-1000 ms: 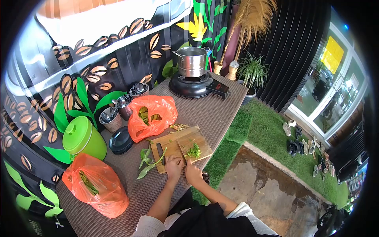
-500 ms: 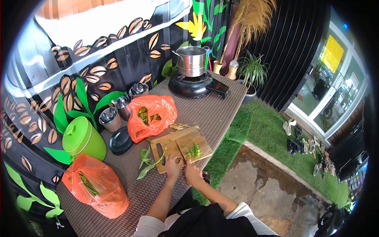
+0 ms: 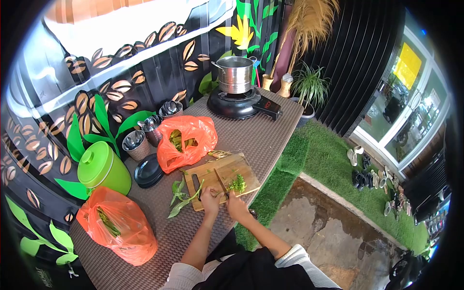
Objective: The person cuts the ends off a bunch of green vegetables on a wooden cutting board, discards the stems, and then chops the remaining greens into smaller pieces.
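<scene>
On the wooden cutting board (image 3: 199,205), my right hand (image 3: 236,204) is closed around the handle of a knife (image 3: 221,179). The blade points away from me across the board. Close beside it on the left, my left hand (image 3: 210,200) has its fingers curled in a pinch at leafy greens, mostly hidden by the fingers. Leafy stems (image 3: 180,209) lie left of that hand, partly over the board's edge. A small heap of chopped greens (image 3: 237,183) sits right of the blade.
Two orange plastic bags (image 3: 205,130) (image 3: 137,244) hold greens. Around them are a green lidded container (image 3: 107,171), dark plates (image 3: 148,171) and metal cups (image 3: 136,145). A steel pot (image 3: 235,77) stands on a black portable stove (image 3: 232,107) at the table's far end.
The knife blade has turned and now shows as a thin dark line across the board. Both hands have shifted only slightly; the chopped heap stays in place.
</scene>
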Demonstrator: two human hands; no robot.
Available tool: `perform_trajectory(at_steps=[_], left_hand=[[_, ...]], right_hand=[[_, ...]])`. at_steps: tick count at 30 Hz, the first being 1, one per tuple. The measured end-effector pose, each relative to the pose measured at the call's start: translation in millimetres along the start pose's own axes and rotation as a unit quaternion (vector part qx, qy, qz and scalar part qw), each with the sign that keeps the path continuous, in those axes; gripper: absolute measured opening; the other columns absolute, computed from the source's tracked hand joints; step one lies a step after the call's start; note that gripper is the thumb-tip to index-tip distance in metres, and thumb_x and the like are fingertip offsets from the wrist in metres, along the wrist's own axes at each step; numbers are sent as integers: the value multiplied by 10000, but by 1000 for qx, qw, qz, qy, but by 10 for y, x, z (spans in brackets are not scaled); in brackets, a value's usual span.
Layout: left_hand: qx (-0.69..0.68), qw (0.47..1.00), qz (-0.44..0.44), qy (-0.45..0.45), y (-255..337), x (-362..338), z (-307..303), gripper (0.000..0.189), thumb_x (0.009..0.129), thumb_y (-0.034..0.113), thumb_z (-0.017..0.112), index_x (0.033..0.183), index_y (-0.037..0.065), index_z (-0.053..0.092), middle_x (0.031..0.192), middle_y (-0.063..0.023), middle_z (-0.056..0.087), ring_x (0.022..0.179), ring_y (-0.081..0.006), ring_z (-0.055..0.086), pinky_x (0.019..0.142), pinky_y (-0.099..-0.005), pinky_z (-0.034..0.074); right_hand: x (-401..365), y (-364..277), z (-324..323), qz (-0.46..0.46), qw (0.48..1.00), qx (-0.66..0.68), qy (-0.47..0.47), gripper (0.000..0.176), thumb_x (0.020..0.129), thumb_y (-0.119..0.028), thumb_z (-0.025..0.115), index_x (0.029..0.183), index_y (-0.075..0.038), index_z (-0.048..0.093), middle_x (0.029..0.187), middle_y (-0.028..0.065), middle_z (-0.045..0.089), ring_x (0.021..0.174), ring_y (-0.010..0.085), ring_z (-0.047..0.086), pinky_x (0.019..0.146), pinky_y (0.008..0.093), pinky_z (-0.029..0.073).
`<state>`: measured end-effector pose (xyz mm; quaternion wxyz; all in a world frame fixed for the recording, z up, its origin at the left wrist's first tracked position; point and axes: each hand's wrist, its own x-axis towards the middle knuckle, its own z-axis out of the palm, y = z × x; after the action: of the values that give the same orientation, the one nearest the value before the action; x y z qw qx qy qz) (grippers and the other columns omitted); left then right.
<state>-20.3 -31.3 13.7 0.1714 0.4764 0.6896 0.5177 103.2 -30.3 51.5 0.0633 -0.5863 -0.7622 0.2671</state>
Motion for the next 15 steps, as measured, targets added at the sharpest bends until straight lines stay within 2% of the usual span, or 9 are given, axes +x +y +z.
perform_trajectory(at_steps=[6, 8, 10, 15], left_hand=[[-16, 1000, 7, 3, -56, -63, 35, 169, 656, 74, 790, 750, -8, 677, 748, -125, 601, 707, -251, 583, 640, -349, 475], [10, 997, 70, 12, -85, -76, 39, 143, 680, 82, 766, 746, -11, 680, 753, -129, 605, 739, -277, 577, 678, -361, 472], [23, 996, 81, 9, -31, -92, 15, 130, 696, 82, 750, 758, -11, 683, 762, -129, 607, 762, -288, 572, 698, -367, 468], [46, 992, 114, 1, -49, -127, -13, 105, 734, 71, 710, 792, -14, 690, 790, -130, 613, 824, -305, 561, 735, -378, 460]], right_hand=[[-128, -1, 40, -17, 999, 9, 27, 313, 915, -214, 460, 1136, -6, 380, 861, 281, 638, 802, 450, 641, 708, 531, 516], [-120, 20, 106, -14, 999, 2, 32, 344, 910, -221, 476, 1151, 3, 375, 837, 282, 632, 783, 466, 631, 691, 539, 514], [-64, 9, 55, -11, 1000, -20, 21, 292, 920, -226, 455, 1114, -19, 387, 871, 278, 644, 814, 432, 652, 708, 514, 527], [55, 75, -16, -27, 1000, 1, 6, 282, 916, -216, 462, 1098, -15, 384, 866, 274, 646, 821, 431, 653, 699, 504, 533]])
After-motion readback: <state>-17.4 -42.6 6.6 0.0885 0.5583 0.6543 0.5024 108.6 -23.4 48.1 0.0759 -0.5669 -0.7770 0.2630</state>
